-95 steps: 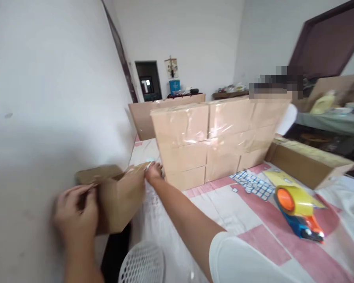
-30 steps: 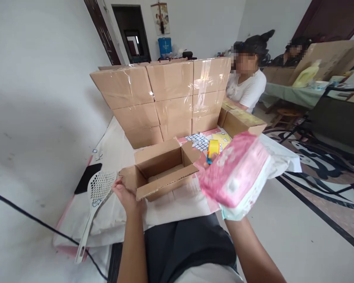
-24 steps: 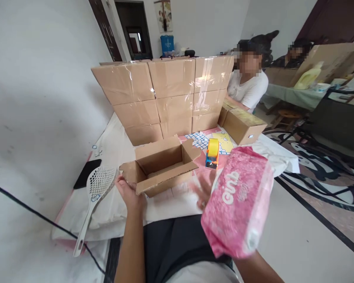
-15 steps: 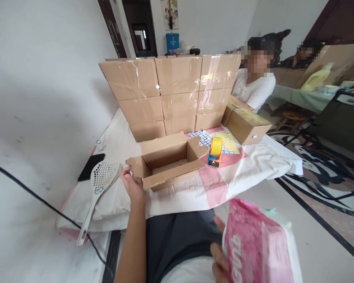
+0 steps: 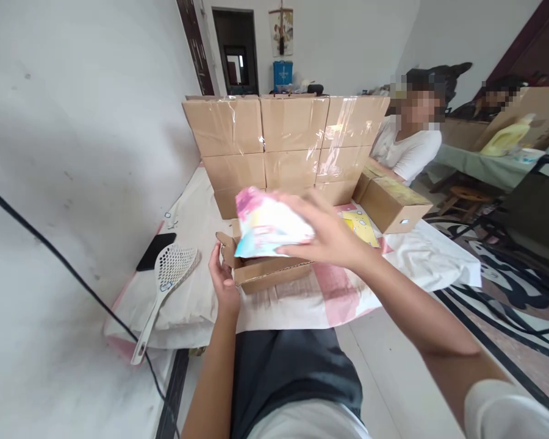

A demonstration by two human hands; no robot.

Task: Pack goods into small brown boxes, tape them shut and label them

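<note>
An open cardboard box [image 5: 274, 279] lies on the cloth-covered table. My left hand [image 5: 224, 281] is at its left end, fingers closed on the end flap. Over the box's opening, my right hand [image 5: 324, 235] grips a soft plastic package [image 5: 269, 225], pink at one end and white and light blue elsewhere, blurred by motion. The package and hand hide most of the box's inside. Behind the right hand, a yellow patterned sheet [image 5: 362, 227] shows in part on the table.
A wall of taped cardboard boxes [image 5: 288, 131] stands behind. Right of it is a closed carton [image 5: 396, 204], with a person in a white shirt [image 5: 409, 146] beyond. A white perforated swatter [image 5: 176, 268] and a black flat object [image 5: 153, 251] lie left. A black cable [image 5: 64, 259] crosses the left side.
My right hand has brought the package from low at the right up and left, over the open box. My left hand stays at the box's left flap. The camera view has shifted slightly.
</note>
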